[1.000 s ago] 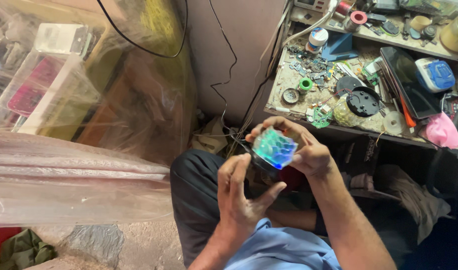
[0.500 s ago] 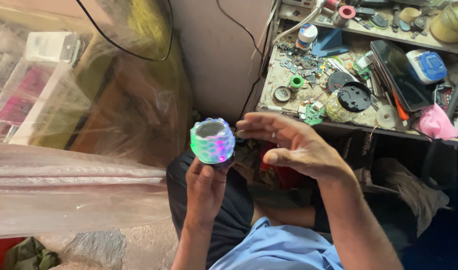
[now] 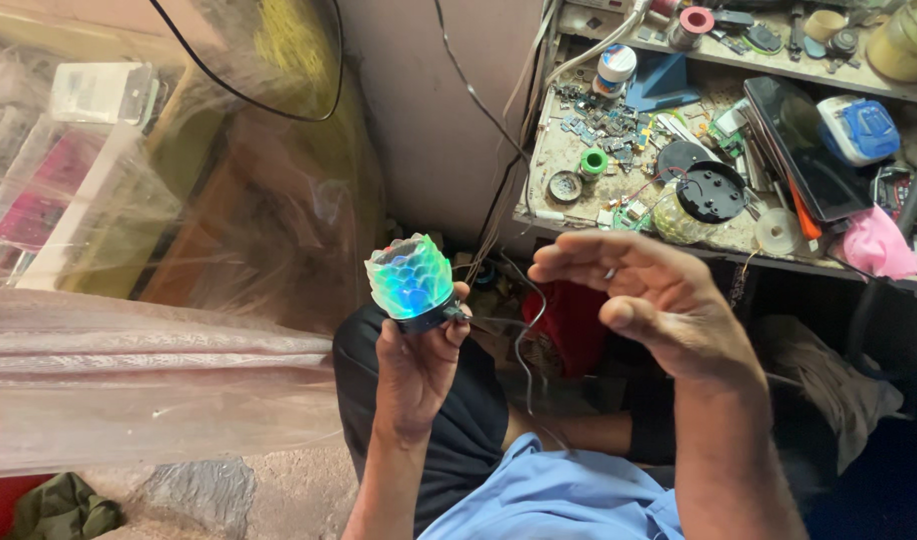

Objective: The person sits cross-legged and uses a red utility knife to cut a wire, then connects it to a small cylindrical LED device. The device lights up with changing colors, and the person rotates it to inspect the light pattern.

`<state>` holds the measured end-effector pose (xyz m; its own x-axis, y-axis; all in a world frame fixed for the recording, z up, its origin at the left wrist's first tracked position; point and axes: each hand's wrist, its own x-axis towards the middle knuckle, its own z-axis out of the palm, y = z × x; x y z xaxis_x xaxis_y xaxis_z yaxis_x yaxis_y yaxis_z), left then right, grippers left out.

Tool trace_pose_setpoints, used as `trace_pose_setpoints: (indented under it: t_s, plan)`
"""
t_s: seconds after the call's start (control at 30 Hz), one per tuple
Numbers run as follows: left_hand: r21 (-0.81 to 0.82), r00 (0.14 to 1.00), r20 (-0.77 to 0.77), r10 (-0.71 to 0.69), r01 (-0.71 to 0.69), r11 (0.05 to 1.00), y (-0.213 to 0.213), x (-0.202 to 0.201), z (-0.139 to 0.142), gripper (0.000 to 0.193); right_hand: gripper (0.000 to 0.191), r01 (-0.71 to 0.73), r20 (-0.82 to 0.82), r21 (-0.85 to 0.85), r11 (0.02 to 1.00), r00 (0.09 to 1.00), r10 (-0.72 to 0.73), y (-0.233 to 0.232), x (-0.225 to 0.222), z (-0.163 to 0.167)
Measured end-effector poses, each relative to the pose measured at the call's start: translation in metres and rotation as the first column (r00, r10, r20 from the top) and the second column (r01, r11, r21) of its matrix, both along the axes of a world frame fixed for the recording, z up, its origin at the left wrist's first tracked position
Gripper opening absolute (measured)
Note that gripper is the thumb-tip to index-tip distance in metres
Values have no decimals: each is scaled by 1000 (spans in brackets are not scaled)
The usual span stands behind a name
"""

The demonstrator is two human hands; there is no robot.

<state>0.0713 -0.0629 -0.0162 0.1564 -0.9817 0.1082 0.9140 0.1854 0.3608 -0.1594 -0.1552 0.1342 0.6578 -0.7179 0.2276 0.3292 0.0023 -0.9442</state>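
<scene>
Nearest the camera, a blue shirt (image 3: 569,505) fills the bottom edge, with both forearms rising from it over dark trousers (image 3: 469,420). The left hand (image 3: 419,365) is closed around the black base of a small faceted dome lamp (image 3: 411,278), which glows green, blue and pink and stands upright above the fingers, held in the air over the lap, well short of the bench. A thin dark wire (image 3: 524,340) trails from the lamp's base down toward the lap. The right hand (image 3: 649,300) hovers just to the right of the lamp, apart from it, fingers spread and slightly curled, holding nothing. To the left, a sheet of clear plastic (image 3: 129,380) drapes over stacked boxes, and a green cloth (image 3: 64,505) lies on the floor below it. Farther off, at upper right, the bench (image 3: 544,165) carries a clutter of small parts: a green spool (image 3: 594,162), a round black disc (image 3: 712,190), a dark tablet (image 3: 804,150), a blue and white case (image 3: 859,128), a pink cloth (image 3: 874,243) and a white-capped jar (image 3: 616,68). Black cables (image 3: 479,100) hang down the wall beside the bench.
</scene>
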Motion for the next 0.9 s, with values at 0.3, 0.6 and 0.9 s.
trace_pose_setpoints:
  t_s: [0.3,0.6,0.9]
  plan:
    - [-41,994,-81,-72,69,997,-1,2,-3,77,48,5,-152,112,994,988,12,1,21,-30]
    - [-37,975,-146,-165,161,986,0,3,-12,87,71,57,-415,-510,859,858,-303,12,60,-30]
    - [125,991,62,-116,107,986,1,1,-17,74,94,-41,-367,-638,769,894,-256,7,74,-31]
